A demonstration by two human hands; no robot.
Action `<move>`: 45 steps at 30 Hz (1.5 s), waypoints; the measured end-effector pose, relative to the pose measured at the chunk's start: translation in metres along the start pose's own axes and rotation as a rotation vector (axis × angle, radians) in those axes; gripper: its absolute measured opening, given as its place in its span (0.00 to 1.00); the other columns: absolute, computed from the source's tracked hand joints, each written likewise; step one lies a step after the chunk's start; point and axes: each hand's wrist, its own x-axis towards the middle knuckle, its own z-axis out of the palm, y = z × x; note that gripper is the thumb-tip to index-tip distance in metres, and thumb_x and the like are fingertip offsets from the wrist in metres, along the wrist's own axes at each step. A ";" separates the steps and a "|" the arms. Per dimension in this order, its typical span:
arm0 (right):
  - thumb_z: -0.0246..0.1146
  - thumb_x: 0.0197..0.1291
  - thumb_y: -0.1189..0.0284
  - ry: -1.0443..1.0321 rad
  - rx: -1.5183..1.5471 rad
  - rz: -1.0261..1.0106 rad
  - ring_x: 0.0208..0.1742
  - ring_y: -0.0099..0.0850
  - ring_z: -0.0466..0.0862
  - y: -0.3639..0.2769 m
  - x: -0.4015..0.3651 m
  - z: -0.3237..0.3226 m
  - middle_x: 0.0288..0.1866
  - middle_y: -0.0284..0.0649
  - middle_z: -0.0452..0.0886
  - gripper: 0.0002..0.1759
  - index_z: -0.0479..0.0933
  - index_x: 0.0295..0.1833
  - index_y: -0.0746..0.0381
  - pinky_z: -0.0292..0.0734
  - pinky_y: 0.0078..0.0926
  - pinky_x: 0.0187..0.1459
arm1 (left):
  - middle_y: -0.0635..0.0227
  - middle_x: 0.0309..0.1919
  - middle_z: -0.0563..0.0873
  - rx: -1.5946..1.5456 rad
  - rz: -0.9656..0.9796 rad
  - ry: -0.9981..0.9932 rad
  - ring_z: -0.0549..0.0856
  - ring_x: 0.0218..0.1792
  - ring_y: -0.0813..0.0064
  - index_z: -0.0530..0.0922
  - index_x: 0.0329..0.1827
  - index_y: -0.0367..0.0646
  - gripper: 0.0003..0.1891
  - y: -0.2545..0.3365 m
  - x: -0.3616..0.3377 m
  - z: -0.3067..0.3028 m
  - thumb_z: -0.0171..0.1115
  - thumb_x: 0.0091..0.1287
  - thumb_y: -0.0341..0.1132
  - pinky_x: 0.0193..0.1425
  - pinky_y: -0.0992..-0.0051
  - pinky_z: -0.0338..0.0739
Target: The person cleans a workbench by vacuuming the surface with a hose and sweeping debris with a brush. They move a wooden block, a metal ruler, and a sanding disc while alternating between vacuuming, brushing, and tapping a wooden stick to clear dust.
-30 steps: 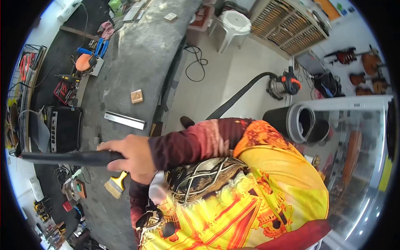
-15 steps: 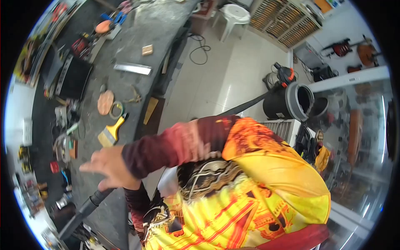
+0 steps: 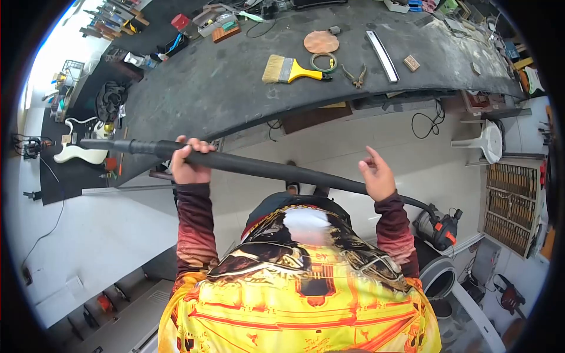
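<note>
The view has turned since half a second ago, when the right hand (image 3: 378, 176) was stretched out over the workbench (image 3: 200, 100) near the front part of the hose (image 3: 276, 169). Now this hand is back on the person's right side, with its fingers loosely spread and gripping nothing; whether it touches the hose, one cannot tell. The left hand (image 3: 191, 162) has its fingers wrapped around the hose, so it seems that this hand alone carries and directs the front part. The hose is black and rather dull, with a collar before its narrower nozzle (image 3: 112, 145). It lies across the front of the person, above the floor, and bends down to the vacuum cleaner (image 3: 438, 229). The nozzle points left and appears in front of a white guitar body (image 3: 82, 155).
</note>
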 end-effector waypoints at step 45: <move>0.68 0.49 0.49 1.009 -0.059 0.951 0.61 0.39 0.78 -0.065 0.407 0.241 0.54 0.52 0.81 0.32 0.79 0.50 0.66 0.71 0.33 0.62 | 0.69 0.22 0.75 1.138 -0.233 0.235 0.75 0.18 0.80 0.70 0.60 0.40 0.18 0.263 0.039 -0.251 0.55 0.73 0.40 0.20 0.79 0.71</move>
